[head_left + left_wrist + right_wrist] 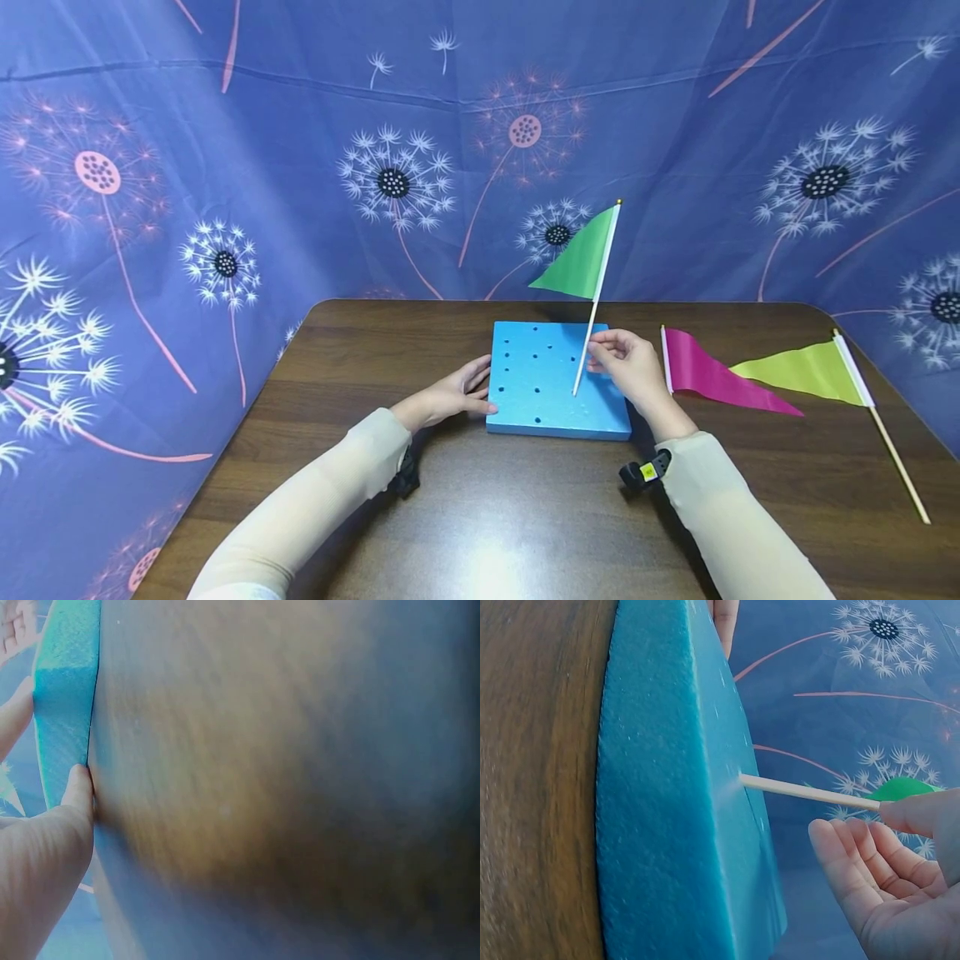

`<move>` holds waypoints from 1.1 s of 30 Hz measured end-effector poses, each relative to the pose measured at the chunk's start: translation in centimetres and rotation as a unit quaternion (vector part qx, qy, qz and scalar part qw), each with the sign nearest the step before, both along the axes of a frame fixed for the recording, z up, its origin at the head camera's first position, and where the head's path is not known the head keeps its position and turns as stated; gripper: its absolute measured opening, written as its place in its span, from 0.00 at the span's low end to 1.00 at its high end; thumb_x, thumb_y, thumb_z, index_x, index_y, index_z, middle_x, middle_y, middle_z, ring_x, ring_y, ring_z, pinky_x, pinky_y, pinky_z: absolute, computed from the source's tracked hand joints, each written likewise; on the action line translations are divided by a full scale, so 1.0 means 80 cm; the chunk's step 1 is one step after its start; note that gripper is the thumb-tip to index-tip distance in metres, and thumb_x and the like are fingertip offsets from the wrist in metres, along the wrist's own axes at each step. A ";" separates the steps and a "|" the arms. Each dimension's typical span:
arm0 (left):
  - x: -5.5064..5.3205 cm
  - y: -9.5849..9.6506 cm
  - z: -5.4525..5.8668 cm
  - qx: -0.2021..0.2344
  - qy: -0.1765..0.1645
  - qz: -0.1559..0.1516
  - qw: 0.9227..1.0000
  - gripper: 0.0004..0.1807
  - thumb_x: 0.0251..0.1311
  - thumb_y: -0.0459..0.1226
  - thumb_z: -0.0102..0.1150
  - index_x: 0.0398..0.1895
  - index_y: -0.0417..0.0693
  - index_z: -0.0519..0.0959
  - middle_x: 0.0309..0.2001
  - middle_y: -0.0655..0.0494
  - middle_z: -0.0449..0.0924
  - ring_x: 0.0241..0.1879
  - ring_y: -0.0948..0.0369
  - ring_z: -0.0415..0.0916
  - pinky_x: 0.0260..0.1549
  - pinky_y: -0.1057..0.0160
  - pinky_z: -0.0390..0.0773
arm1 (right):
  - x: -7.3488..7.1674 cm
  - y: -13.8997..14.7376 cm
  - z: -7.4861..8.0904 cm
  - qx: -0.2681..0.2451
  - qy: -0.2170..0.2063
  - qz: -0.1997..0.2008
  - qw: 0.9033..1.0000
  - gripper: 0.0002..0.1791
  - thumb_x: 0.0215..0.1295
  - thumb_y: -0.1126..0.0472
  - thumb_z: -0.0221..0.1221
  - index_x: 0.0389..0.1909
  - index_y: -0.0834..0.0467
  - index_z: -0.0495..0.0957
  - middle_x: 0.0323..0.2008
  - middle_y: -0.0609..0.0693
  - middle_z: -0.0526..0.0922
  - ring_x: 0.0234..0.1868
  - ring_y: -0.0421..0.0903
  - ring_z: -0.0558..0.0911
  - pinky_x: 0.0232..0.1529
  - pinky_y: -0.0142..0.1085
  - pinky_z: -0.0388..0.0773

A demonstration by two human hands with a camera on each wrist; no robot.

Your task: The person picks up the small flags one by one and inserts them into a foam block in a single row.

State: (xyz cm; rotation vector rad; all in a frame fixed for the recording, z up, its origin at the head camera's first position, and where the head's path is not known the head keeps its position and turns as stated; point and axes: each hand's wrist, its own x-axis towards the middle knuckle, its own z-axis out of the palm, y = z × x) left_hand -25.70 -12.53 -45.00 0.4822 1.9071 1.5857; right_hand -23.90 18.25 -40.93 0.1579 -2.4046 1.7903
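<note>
A square blue foam board (517, 408) with several small dark holes in its top lies on the table. My right hand (626, 362) pinches the thin stick of a green pennant flag (585, 257) between thumb and forefinger. Its pole leans slightly to the right, with the lower tip at the board's top surface. In the right wrist view that stick (810, 793) meets the blue face, and the other fingers are loosely bent below it. On the board's left edge rests my left hand (453, 392), fingers extended along the side and thumb near the front corner.
Right of the board lies a magenta pennant (705, 367), its pointed end towards the right. A yellow-green pennant (810, 372) on a long stick is beside it, near the brown table's (420, 533) right edge. Blue dandelion-print cloth (300, 167) hangs behind.
</note>
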 end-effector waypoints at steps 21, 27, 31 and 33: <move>0.002 -0.003 0.004 -0.001 0.003 -0.003 1.000 0.52 0.60 0.29 0.63 0.78 0.51 0.37 0.79 0.53 0.36 0.77 0.57 0.39 0.73 0.57 0.59 | 0.009 0.024 0.006 0.061 -0.008 -0.013 0.998 0.18 0.68 0.64 0.58 0.52 0.73 0.74 0.40 0.66 0.79 0.33 0.42 0.85 0.40 0.39 0.86; 0.004 -0.001 0.006 0.005 0.003 -0.004 1.000 0.52 0.60 0.29 0.63 0.78 0.51 0.38 0.79 0.53 0.37 0.77 0.57 0.40 0.73 0.56 0.57 | 0.016 0.033 0.007 0.105 -0.022 -0.039 0.994 0.18 0.68 0.61 0.59 0.52 0.69 0.75 0.41 0.63 0.81 0.35 0.45 0.86 0.40 0.31 0.86; 0.006 -0.001 0.002 0.006 0.002 -0.006 1.000 0.53 0.60 0.29 0.63 0.78 0.49 0.37 0.79 0.52 0.36 0.77 0.56 0.40 0.73 0.56 0.58 | 0.019 0.038 0.004 0.132 -0.022 -0.048 0.990 0.16 0.67 0.61 0.59 0.49 0.67 0.77 0.40 0.61 0.82 0.37 0.53 0.86 0.37 0.28 0.85; 0.006 -0.002 0.002 0.004 0.004 -0.006 1.000 0.53 0.60 0.29 0.63 0.78 0.49 0.37 0.79 0.52 0.36 0.77 0.56 0.40 0.73 0.56 0.58 | 0.020 0.041 0.004 0.141 -0.013 -0.048 0.989 0.15 0.66 0.61 0.60 0.48 0.67 0.78 0.39 0.61 0.83 0.36 0.53 0.85 0.35 0.27 0.84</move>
